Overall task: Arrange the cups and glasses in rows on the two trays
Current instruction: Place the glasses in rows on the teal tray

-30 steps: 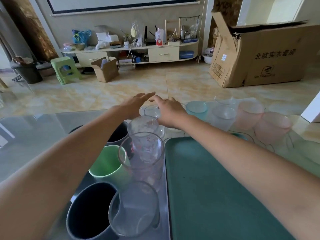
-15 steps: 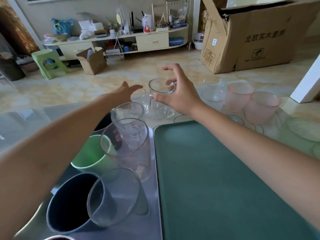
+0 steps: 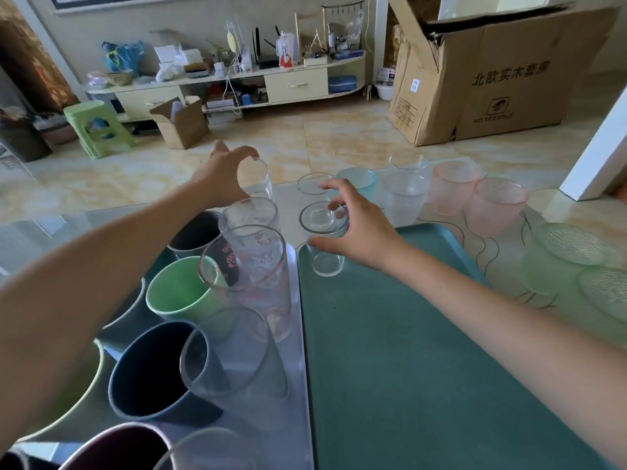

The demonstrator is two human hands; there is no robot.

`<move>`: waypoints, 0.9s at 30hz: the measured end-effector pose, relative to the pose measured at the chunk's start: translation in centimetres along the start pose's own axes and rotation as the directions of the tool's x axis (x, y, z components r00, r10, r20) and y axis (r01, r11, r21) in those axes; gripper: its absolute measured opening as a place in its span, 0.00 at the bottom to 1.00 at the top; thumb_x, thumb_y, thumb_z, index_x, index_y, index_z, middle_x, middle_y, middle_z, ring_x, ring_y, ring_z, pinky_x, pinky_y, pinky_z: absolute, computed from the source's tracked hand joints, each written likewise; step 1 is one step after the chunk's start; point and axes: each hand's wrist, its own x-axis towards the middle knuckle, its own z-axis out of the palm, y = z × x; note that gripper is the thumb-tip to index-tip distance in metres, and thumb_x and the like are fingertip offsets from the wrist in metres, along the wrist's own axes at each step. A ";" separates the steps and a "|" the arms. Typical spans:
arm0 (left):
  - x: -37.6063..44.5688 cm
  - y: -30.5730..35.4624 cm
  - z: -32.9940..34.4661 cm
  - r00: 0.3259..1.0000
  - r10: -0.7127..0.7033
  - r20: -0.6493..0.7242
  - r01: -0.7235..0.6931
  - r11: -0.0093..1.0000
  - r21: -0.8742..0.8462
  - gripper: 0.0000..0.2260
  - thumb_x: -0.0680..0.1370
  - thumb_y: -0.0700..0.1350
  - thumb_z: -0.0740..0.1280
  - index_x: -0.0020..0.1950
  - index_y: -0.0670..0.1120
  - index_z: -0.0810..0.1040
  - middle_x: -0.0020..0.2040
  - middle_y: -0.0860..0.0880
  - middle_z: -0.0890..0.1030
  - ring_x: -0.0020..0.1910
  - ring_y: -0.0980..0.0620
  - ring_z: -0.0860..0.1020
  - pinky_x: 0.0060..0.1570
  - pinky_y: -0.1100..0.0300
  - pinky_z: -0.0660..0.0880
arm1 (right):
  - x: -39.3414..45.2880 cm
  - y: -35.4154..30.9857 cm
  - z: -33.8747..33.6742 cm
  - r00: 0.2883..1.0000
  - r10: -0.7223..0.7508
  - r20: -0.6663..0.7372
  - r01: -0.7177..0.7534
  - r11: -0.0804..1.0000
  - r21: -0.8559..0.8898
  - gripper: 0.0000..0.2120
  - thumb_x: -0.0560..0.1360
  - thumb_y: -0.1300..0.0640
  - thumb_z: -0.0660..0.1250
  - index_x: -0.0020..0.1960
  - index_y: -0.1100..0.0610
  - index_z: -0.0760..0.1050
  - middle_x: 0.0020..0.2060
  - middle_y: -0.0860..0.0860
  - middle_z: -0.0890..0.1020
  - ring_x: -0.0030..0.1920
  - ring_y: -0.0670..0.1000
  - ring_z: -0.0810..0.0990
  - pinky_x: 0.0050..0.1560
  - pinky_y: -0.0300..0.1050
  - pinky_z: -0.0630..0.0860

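Note:
My right hand (image 3: pixel 356 228) grips a short clear glass (image 3: pixel 324 242) by its rim, its base at the far left corner of the green tray (image 3: pixel 424 351). My left hand (image 3: pixel 220 178) holds a tall clear glass (image 3: pixel 258 179) by the rim beyond the silver tray (image 3: pixel 298 385). That tray carries dark mugs (image 3: pixel 149 371), a green mug (image 3: pixel 179 293) and clear tumblers, one with pink cat prints (image 3: pixel 251 276). More glasses stand on the glass table behind: a clear one (image 3: pixel 312 184), a teal one (image 3: pixel 359 179), frosted clear ones (image 3: pixel 403 195) and pink ones (image 3: pixel 492 205).
Green textured glass dishes (image 3: pixel 570 252) lie on the table at the right. Beyond the table are a tiled floor, a large cardboard box (image 3: pixel 492 86), a small open box (image 3: pixel 183 123), a green stool (image 3: pixel 98 130) and a cluttered low cabinet (image 3: pixel 237 86).
My right hand has carried the short clear glass down and toward me onto the green tray's far corner. My left hand has closed on the rim of a tall clear glass.

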 end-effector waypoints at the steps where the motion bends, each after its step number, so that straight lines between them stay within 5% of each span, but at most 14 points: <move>1: -0.3 0.0 -0.6 1.000 -0.002 -0.019 0.001 0.999 -0.052 0.32 0.66 0.43 0.77 0.67 0.51 0.69 0.61 0.38 0.65 0.49 0.38 0.73 0.50 0.48 0.76 | -0.1 0.0 0.1 1.000 0.008 0.010 -0.008 1.000 -0.009 0.40 0.65 0.47 0.77 0.70 0.47 0.60 0.54 0.48 0.71 0.55 0.48 0.73 0.52 0.39 0.66; 4: -1.5 0.5 -2.6 0.998 -0.019 -0.057 0.008 0.983 -0.185 0.38 0.59 0.47 0.81 0.66 0.52 0.69 0.64 0.39 0.64 0.55 0.37 0.74 0.58 0.45 0.75 | -0.4 -0.4 -0.2 0.998 0.056 0.025 -0.056 0.998 0.024 0.44 0.64 0.47 0.77 0.72 0.49 0.56 0.63 0.55 0.69 0.58 0.49 0.72 0.57 0.41 0.69; 7: -3.3 2.2 -4.7 0.994 -0.002 -0.112 -0.026 0.969 -0.246 0.40 0.59 0.47 0.81 0.68 0.51 0.68 0.66 0.42 0.69 0.50 0.42 0.78 0.53 0.50 0.77 | -1.5 -1.5 -1.3 0.996 0.085 -0.019 -0.084 0.994 0.073 0.43 0.66 0.46 0.75 0.73 0.50 0.55 0.67 0.55 0.65 0.65 0.50 0.68 0.64 0.45 0.68; 11: -6.1 5.4 -7.9 0.978 0.031 -0.206 -0.100 0.938 -0.332 0.38 0.60 0.47 0.80 0.67 0.49 0.69 0.61 0.49 0.75 0.40 0.51 0.76 0.45 0.57 0.73 | -3.8 -2.7 -3.2 0.981 0.118 -0.155 -0.097 0.986 0.133 0.34 0.69 0.49 0.73 0.69 0.50 0.61 0.59 0.53 0.69 0.61 0.52 0.71 0.64 0.49 0.70; 15: -8.8 9.0 -10.4 0.964 0.097 -0.248 -0.184 0.917 -0.355 0.37 0.58 0.48 0.81 0.65 0.51 0.71 0.59 0.50 0.77 0.50 0.51 0.76 0.51 0.56 0.75 | -6.9 -4.3 -5.1 0.959 0.098 -0.265 -0.055 0.985 0.162 0.27 0.70 0.57 0.73 0.65 0.55 0.65 0.56 0.55 0.74 0.56 0.52 0.74 0.62 0.43 0.73; 21: -12.6 14.3 -10.7 0.955 0.297 -0.009 -0.278 0.883 -0.377 0.38 0.57 0.47 0.82 0.64 0.51 0.71 0.58 0.51 0.75 0.47 0.49 0.78 0.49 0.54 0.78 | -12.0 -4.9 -7.3 0.953 0.090 -0.291 -0.029 0.978 0.207 0.23 0.70 0.63 0.73 0.60 0.52 0.67 0.49 0.50 0.75 0.49 0.44 0.76 0.50 0.25 0.73; 27: -13.7 16.4 -6.1 0.876 0.429 0.220 -0.370 0.891 -0.262 0.36 0.57 0.48 0.81 0.63 0.52 0.71 0.58 0.50 0.75 0.52 0.50 0.75 0.55 0.50 0.75 | -16.2 -2.2 -7.1 0.939 0.258 -0.225 -0.214 0.955 0.204 0.18 0.73 0.63 0.69 0.58 0.50 0.68 0.50 0.51 0.76 0.46 0.47 0.79 0.39 0.26 0.73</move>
